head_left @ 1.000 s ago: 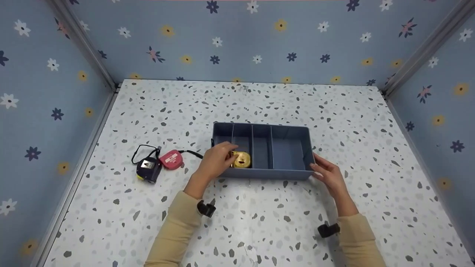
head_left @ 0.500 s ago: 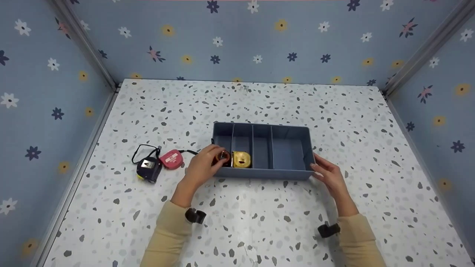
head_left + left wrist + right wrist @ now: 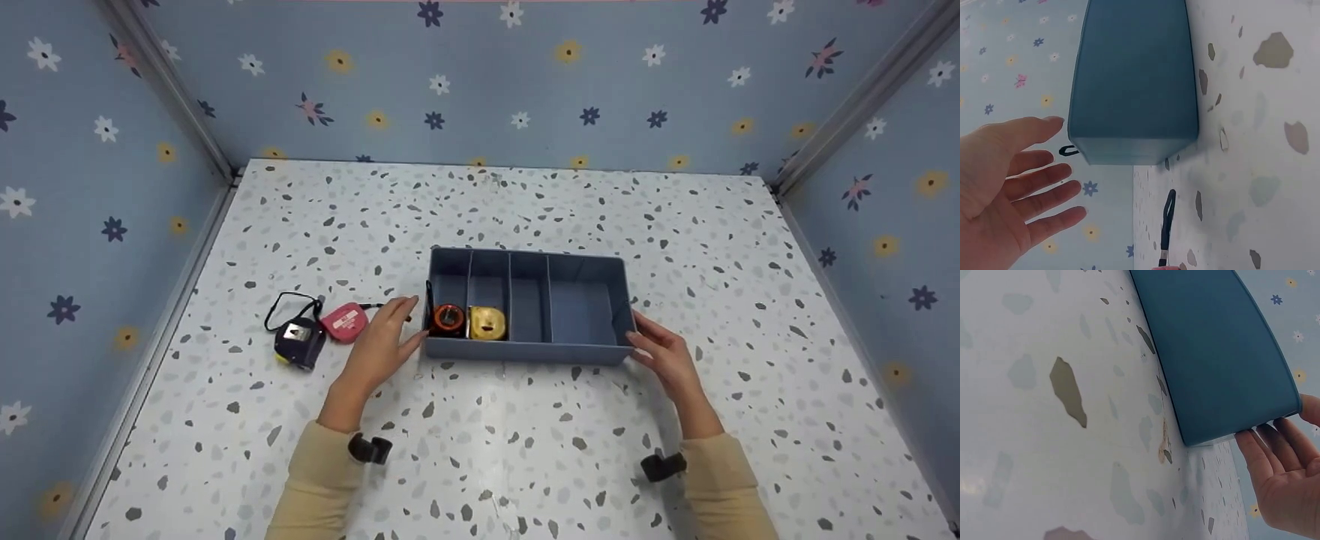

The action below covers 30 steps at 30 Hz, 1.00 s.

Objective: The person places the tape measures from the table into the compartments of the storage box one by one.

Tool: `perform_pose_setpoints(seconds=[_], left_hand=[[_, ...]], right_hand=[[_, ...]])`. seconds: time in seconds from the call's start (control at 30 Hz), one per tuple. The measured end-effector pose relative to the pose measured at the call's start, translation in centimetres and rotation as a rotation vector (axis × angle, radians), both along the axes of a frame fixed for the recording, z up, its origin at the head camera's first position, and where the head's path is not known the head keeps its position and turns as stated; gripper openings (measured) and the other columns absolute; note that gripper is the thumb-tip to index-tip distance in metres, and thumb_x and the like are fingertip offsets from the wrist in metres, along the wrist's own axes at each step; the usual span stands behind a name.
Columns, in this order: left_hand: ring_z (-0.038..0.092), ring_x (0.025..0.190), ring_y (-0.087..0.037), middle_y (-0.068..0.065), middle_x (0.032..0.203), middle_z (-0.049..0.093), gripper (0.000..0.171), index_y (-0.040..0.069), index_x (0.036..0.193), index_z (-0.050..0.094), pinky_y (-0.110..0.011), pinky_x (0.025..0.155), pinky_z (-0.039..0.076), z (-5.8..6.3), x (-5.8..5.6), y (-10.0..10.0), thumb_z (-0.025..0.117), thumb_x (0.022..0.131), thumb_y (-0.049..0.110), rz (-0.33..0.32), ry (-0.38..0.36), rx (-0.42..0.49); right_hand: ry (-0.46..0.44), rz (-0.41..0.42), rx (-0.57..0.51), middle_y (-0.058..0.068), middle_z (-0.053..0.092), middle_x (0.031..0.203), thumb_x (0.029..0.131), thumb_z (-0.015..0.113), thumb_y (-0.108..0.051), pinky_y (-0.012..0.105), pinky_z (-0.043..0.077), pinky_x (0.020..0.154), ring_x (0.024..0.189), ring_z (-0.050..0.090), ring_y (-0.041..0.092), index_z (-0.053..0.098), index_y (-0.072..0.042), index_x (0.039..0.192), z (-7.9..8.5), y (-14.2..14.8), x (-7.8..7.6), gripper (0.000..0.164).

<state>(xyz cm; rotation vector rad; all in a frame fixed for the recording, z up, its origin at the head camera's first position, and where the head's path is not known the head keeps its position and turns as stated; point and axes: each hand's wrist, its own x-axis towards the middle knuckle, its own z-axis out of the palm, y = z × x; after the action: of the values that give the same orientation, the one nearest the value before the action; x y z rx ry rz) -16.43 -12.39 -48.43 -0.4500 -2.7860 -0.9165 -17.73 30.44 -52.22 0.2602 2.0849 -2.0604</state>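
Observation:
A blue-grey divided box (image 3: 589, 311) stands on the table. In its leftmost compartment lies an orange-and-black tape measure (image 3: 448, 319), with a black strap hanging over the left wall. The compartment beside it holds a yellow tape measure (image 3: 488, 323). My left hand (image 3: 377, 346) is just off the box's left end, fingers spread and holding nothing; the left wrist view shows its open palm (image 3: 994, 185). My right hand (image 3: 667, 356) grips the box's right end, thumb at the rim and fingers against the outer wall, as the right wrist view (image 3: 1289, 472) shows.
Left of my left hand lie a pink tape measure (image 3: 346, 322) with a black strap and a black-and-yellow tape measure (image 3: 300, 343) with a cord loop. Flowered panels (image 3: 480, 75) enclose the speckled table (image 3: 525, 450) at the back and both sides.
My left hand has let go of the orange-and-black tape measure in the leftmost compartment and drawn back left out of the box. My right hand has stayed at the box's right end.

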Motion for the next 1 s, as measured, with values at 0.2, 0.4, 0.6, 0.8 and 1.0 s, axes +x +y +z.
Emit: perform_pose_setpoints(seconds=[0.2,0.4,0.6,0.8,1.0], left_hand=[[0.043,0.113,-0.032,-0.021,0.121,0.046,0.05,-0.005,0.125,0.046,-0.043,0.091,0.037,-0.8,0.0,-1.3,0.063,0.082,0.014,0.015,-0.012,0.02],[0.043,0.111,-0.035,-0.024,0.12,0.045,0.052,-0.009,0.125,0.044,-0.045,0.09,0.037,-1.8,-0.3,-2.8,0.063,0.082,0.014,0.038,-0.04,-0.02],[0.046,0.107,-0.036,-0.026,0.121,0.044,0.055,-0.012,0.124,0.042,-0.045,0.09,0.037,-3.0,-0.7,-4.0,0.065,0.08,0.012,0.056,-0.068,-0.047],[0.041,0.112,-0.042,-0.031,0.123,0.04,0.058,-0.016,0.123,0.04,-0.047,0.095,0.032,-3.9,-1.3,-5.1,0.066,0.078,0.011,0.073,-0.086,-0.064],[0.036,0.116,-0.042,-0.033,0.123,0.038,0.056,-0.019,0.12,0.04,-0.046,0.098,0.027,-4.5,-2.0,-6.0,0.064,0.077,0.007,0.1,-0.104,-0.091]], right_hand=[[0.002,-0.014,-0.014,0.011,0.039,0.135,0.079,0.067,-0.02,0.029,0.046,0.081,0.105,0.051,0.011,0.041,-0.008,0.133,0.9,-0.6,0.2,0.061],[0.001,-0.016,0.015,0.013,0.036,0.136,0.079,0.067,-0.024,0.029,0.046,0.082,0.107,0.05,0.011,0.037,-0.006,0.135,0.9,-0.7,0.3,0.066],[0.047,0.033,-0.049,0.008,0.039,0.135,0.081,0.065,-0.021,0.03,0.045,0.084,0.111,0.048,0.014,0.042,-0.012,0.133,-0.8,0.5,-0.1,0.058],[0.043,-0.008,-0.044,0.01,0.041,0.134,0.08,0.067,-0.02,0.03,0.046,0.082,0.108,0.05,0.014,0.045,-0.011,0.131,-0.8,0.4,0.0,0.057],[-0.014,-0.025,-0.012,0.016,0.032,0.138,0.081,0.065,-0.018,0.031,0.044,0.085,0.102,0.052,0.007,0.034,-0.003,0.136,1.5,-0.9,0.4,0.064]])
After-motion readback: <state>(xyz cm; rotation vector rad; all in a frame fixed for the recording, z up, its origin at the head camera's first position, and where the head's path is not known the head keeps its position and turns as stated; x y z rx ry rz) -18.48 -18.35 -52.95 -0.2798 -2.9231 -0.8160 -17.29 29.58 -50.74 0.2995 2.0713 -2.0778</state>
